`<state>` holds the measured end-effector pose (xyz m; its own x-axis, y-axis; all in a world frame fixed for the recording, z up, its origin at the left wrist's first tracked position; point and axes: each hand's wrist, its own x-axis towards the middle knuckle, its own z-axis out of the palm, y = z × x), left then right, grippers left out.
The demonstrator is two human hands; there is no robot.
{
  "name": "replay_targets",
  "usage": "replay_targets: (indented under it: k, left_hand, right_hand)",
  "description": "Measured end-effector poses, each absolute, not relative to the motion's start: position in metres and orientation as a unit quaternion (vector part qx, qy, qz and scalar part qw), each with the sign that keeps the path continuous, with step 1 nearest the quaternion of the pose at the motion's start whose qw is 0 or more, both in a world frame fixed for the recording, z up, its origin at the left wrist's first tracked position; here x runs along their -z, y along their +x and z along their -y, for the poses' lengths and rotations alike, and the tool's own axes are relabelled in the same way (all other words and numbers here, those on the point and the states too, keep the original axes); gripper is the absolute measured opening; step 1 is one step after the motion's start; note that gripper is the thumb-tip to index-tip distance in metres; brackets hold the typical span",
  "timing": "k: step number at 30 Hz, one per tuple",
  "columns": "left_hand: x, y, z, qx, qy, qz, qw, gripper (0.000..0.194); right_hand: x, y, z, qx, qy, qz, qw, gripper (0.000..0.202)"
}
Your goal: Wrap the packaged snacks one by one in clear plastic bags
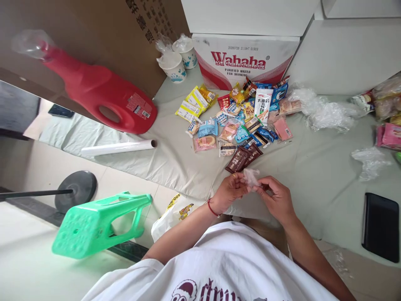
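Observation:
My left hand [230, 191], with a red cord on its wrist, pinches one side of a small crumpled piece of clear plastic [251, 177]. The fingers of my right hand [275, 195] close on its other side. Both hands are just in front of two dark brown snack packets [238, 159] at the near edge of a pile. That pile holds several wrapped snacks, among them yellow packets [191, 104], a light blue packet [207, 127], a pink packet [282, 128] and a white packet [262, 106].
A Wahaha box [241, 62] stands behind the snacks, beside paper cups [173, 68]. At left are a red jug [106, 94], a white roll [119, 147] and a green stool [94, 225]. Crumpled clear plastic [328, 110] and a black phone [381, 227] lie at right.

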<state>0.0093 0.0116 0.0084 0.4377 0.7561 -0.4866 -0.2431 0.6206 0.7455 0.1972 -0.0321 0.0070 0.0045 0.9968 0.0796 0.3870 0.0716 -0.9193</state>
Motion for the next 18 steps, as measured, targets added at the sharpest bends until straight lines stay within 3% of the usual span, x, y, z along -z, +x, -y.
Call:
replay_targets:
  k: [5, 10, 18]
  left_hand:
    - [-0.001, 0.007, -0.011, -0.355, 0.270, -0.450, 0.774, 0.041]
    - [-0.004, -0.001, -0.012, -0.414, 0.181, -0.371, 0.811, 0.031]
    - [-0.005, -0.006, -0.009, -0.418, 0.118, -0.330, 0.838, 0.041]
  right_hand:
    - [-0.009, 0.197, 0.033, -0.526, -0.578, 0.424, 0.458, 0.026]
    - [-0.013, 0.205, 0.028, -0.581, -0.567, 0.188, 0.552, 0.037]
    - [-0.018, 0.223, 0.039, -0.668, -0.562, 0.091, 0.479, 0.049]
